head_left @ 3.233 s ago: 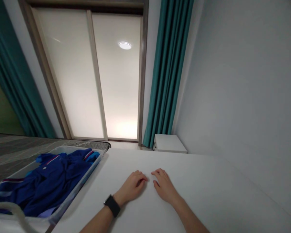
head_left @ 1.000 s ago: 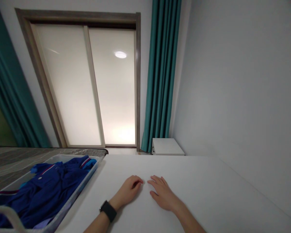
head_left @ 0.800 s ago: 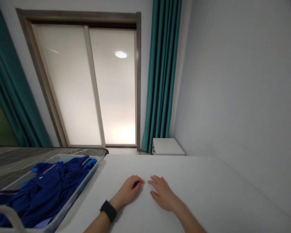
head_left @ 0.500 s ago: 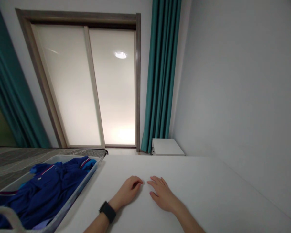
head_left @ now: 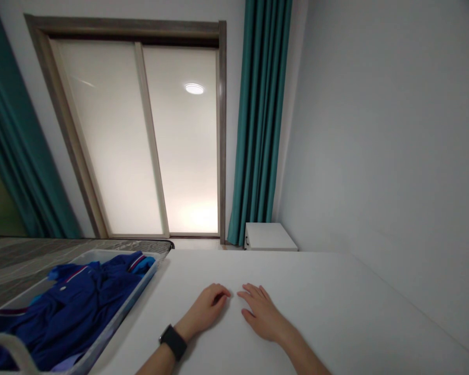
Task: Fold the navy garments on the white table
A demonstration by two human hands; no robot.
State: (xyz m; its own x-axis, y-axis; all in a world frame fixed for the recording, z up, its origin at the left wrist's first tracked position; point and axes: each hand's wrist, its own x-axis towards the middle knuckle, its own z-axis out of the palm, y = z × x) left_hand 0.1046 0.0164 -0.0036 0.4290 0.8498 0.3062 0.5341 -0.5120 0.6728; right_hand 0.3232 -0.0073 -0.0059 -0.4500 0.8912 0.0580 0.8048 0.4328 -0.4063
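My left hand (head_left: 210,306) rests on the white tabletop (head_left: 316,297), its fingers loosely bent and a small gap showing between thumb and forefinger. Nothing is visible in it, and a black watch (head_left: 173,342) sits on that wrist. Just to its right, my right hand (head_left: 261,313) lies palm down with fingers stretched and thumb apart, also holding nothing. The two hands do not touch. Left of them, dark blue clothes with red and white trim (head_left: 89,297) fill a white basket (head_left: 135,297).
The basket's curved handle (head_left: 13,346) is at the lower left. Beyond the table stand a small white cabinet (head_left: 271,236), a teal curtain (head_left: 260,130) and sliding frosted doors (head_left: 183,156). A pale wall (head_left: 383,130) borders the right. A grey patterned surface (head_left: 11,260) lies behind the basket.
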